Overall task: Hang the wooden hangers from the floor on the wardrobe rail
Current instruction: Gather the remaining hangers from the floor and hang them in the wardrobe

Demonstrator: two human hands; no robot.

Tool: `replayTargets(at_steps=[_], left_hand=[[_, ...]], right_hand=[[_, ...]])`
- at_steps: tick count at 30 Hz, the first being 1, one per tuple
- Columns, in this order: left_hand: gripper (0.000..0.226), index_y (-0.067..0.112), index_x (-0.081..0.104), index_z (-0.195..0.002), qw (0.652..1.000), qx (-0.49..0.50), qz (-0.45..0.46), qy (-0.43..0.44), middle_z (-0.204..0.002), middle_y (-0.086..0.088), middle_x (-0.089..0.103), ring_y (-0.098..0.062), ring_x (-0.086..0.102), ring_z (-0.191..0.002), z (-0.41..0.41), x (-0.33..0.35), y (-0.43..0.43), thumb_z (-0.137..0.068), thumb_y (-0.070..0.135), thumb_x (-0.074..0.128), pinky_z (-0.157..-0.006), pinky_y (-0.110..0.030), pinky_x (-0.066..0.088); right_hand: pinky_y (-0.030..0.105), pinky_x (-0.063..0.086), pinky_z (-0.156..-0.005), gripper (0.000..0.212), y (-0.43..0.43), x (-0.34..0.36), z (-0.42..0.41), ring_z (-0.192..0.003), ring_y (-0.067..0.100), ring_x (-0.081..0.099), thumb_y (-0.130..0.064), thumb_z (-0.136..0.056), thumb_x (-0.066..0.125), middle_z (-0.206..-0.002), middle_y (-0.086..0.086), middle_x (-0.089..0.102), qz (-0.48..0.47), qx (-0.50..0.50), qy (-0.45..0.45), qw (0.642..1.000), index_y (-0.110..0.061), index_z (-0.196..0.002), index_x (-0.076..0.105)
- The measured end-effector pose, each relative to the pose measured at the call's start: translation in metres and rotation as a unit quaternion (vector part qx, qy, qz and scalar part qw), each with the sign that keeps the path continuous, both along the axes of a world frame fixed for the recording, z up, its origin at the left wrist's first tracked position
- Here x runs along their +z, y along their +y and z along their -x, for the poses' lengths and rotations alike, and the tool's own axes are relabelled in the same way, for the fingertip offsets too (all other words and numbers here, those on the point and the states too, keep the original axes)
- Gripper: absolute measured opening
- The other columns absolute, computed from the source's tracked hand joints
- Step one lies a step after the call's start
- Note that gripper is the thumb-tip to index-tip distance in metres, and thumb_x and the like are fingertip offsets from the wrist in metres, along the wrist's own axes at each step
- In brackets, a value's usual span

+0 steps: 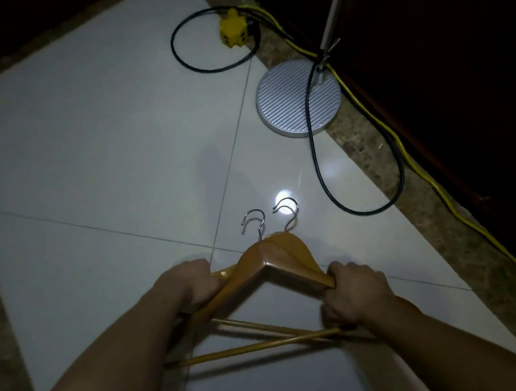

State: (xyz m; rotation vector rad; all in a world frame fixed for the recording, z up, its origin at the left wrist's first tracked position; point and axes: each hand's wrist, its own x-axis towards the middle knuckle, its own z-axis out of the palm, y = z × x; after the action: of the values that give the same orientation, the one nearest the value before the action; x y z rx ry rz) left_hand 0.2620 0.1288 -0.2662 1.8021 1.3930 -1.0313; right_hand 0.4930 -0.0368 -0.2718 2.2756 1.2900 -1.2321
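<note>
wooden hangers [269,260]: two, glossy honey-coloured wood, stacked nearly flush, thin crossbars splayed apart, steel hooks [261,230] pointing away | where: held above the white tiled floor [90,136] | left hand [193,285]: curled round the left shoulders | right hand [355,294]: gripping the right shoulder ends | nearby: ribbed round lamp base [296,99]

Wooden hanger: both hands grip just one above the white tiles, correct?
No. The head view shows two wooden hangers, their two metal hooks side by side; the left hand and right hand grip both above the white tiles.
</note>
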Motion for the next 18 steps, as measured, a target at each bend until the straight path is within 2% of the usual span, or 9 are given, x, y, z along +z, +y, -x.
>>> replayTargets(at_steps=[2,4,6,8,13,16,18], left_hand=[[0.041,0.02,0.067,-0.096,0.996,0.066,0.029,-0.049,-0.093,-0.001,0.07,-0.018,0.066,-0.086,0.005,0.01,0.0,-0.085,0.058,0.055,-0.084,-0.037,0.054],[0.055,0.021,0.072,-0.085,0.99,0.106,0.021,-0.091,-0.082,0.002,0.073,-0.015,0.069,-0.078,0.007,0.025,0.003,-0.081,0.072,0.05,-0.081,-0.036,0.056],[0.075,0.02,0.073,-0.076,0.991,0.1,-0.011,-0.094,-0.077,0.0,0.073,-0.016,0.069,-0.074,0.003,0.047,0.007,-0.078,0.086,0.038,-0.082,-0.036,0.055],[0.084,0.018,0.071,-0.073,0.993,0.075,-0.044,-0.08,-0.08,-0.003,0.071,-0.017,0.067,-0.076,-0.004,0.074,0.012,-0.079,0.089,0.026,-0.084,-0.037,0.054],[0.084,0.021,0.066,-0.075,0.99,0.065,-0.088,-0.09,-0.081,-0.001,0.067,-0.016,0.065,-0.077,-0.016,0.153,0.03,-0.077,0.091,0.021,-0.082,-0.037,0.053],[0.083,0.022,0.066,-0.077,0.985,0.072,-0.111,-0.112,-0.081,0.0,0.068,-0.016,0.065,-0.078,-0.025,0.206,0.043,-0.076,0.091,0.021,-0.081,-0.037,0.053],[0.083,0.022,0.067,-0.08,0.982,0.073,-0.131,-0.117,-0.082,0.0,0.068,-0.016,0.066,-0.079,-0.031,0.245,0.051,-0.076,0.091,0.022,-0.079,-0.035,0.054]], right_hand=[[0.038,0.045,-0.09,0.028,0.004,0.012,-0.012,-0.102,0.029,0.059,-0.042,-0.086,0.056,-0.103,0.004,0.054,-0.016,0.017,-0.002,1.0,-0.026,-0.109,0.054],[0.04,0.043,-0.093,0.031,0.01,0.028,-0.025,-0.108,0.03,0.056,-0.041,-0.092,0.05,-0.112,0.007,0.051,-0.029,0.032,-0.016,0.999,-0.025,-0.118,0.054],[0.04,0.044,-0.093,0.031,0.015,0.046,-0.035,-0.108,0.03,0.056,-0.042,-0.095,0.047,-0.115,0.007,0.05,-0.039,0.043,-0.018,0.998,-0.023,-0.119,0.055],[0.041,0.047,-0.091,0.028,0.02,0.071,-0.044,-0.104,0.03,0.058,-0.041,-0.096,0.048,-0.112,0.007,0.048,-0.044,0.051,-0.011,0.998,-0.02,-0.113,0.056],[0.037,0.048,-0.086,0.018,0.04,0.152,-0.06,-0.097,0.027,0.058,-0.039,-0.092,0.049,-0.106,0.004,0.047,-0.087,0.044,-0.027,0.995,-0.022,-0.098,0.054],[0.033,0.046,-0.08,0.015,0.049,0.21,-0.068,-0.097,0.026,0.061,-0.039,-0.09,0.05,-0.103,0.003,0.058,-0.108,0.024,-0.027,0.994,-0.026,-0.095,0.056],[0.033,0.05,-0.078,0.019,0.054,0.252,-0.074,-0.095,0.026,0.064,-0.039,-0.088,0.05,-0.097,0.002,0.067,-0.123,0.005,-0.024,0.992,-0.026,-0.098,0.059]])
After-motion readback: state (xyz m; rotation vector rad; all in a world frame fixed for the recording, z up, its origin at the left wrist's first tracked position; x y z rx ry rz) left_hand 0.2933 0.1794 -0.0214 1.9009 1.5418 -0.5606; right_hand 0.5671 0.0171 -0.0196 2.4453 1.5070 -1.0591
